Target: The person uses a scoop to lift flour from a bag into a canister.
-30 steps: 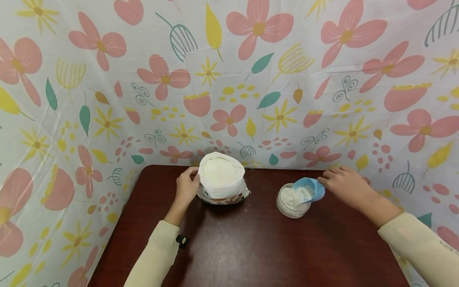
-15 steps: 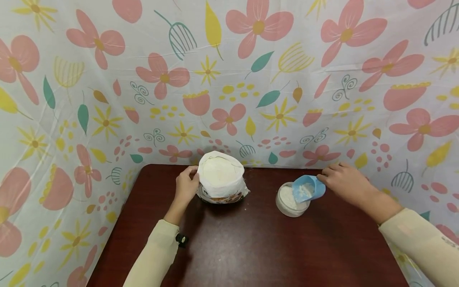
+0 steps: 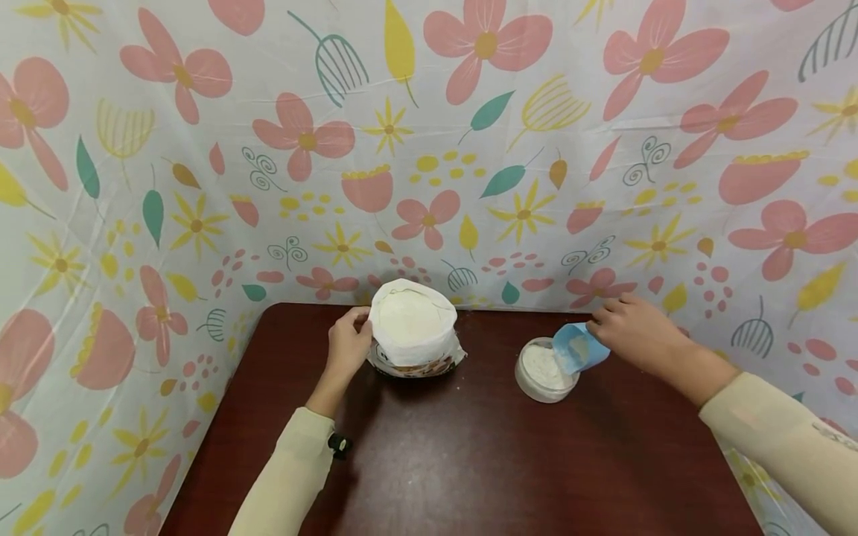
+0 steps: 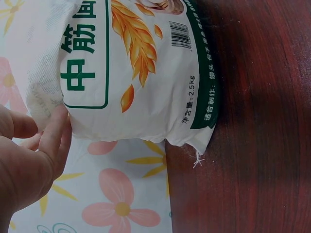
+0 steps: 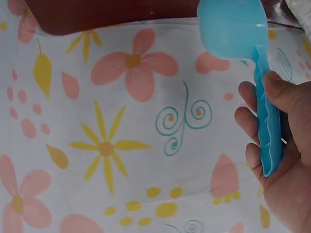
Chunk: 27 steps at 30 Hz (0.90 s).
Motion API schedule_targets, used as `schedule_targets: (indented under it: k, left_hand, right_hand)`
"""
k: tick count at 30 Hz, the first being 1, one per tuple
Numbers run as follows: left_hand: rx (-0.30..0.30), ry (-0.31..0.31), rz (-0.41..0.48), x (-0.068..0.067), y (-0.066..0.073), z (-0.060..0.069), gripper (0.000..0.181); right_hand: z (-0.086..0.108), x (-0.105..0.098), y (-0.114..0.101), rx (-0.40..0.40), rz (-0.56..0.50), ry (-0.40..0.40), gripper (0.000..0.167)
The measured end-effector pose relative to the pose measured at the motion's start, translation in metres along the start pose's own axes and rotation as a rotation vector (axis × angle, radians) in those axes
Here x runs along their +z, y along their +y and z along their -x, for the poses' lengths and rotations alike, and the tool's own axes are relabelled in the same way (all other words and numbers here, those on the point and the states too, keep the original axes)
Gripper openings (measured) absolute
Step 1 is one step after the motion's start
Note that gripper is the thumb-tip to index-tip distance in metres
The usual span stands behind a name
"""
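Note:
An open flour bag stands at the back of the table, its white rim rolled down around pale flour. My left hand holds that rim at the left side; in the left wrist view, the thumb and fingers pinch the folded edge above the printed front. My right hand grips the handle of a blue scoop, fingers curled round it in the right wrist view. The scoop tilts down over the right edge of a clear round bowl, which contains white flour. A little flour clings inside the scoop.
The dark reddish-brown table bears a few white specks near the bag. A flower-patterned cloth hangs close behind its back edge and along the left side.
My right hand has tipped the scoop further, and most of its flour has gone down into the bowl. My left hand stays at the bag's rim.

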<state>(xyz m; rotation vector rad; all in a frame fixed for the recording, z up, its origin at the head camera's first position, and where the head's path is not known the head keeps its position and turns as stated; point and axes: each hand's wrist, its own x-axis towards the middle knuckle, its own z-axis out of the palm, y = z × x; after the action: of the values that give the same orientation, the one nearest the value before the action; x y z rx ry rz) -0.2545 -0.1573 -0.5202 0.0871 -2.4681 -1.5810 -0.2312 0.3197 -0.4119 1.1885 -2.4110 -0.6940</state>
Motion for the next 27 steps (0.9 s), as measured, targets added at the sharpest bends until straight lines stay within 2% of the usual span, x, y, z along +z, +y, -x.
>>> schedule_targets:
  k: [6, 15, 21, 27]
  left_hand:
    - [0.009, 0.006, 0.001, 0.000, -0.001, 0.000, 0.025]
    - [0.022, 0.010, 0.002, 0.001, -0.001, -0.001, 0.024]
    - [0.017, 0.011, 0.000, 0.001, 0.000, -0.001, 0.025]
    - [0.003, 0.002, 0.010, 0.001, -0.002, -0.001, 0.025]
  right_hand:
    - [-0.006, -0.001, -0.001, -0.040, 0.061, 0.023, 0.024]
    - [-0.009, -0.003, -0.001, -0.046, 0.046, 0.009, 0.025]
    - [-0.003, -0.001, 0.002, 0.003, 0.016, -0.022, 0.024]
    - [0.013, 0.002, 0.005, 0.084, -0.031, -0.044, 0.026]
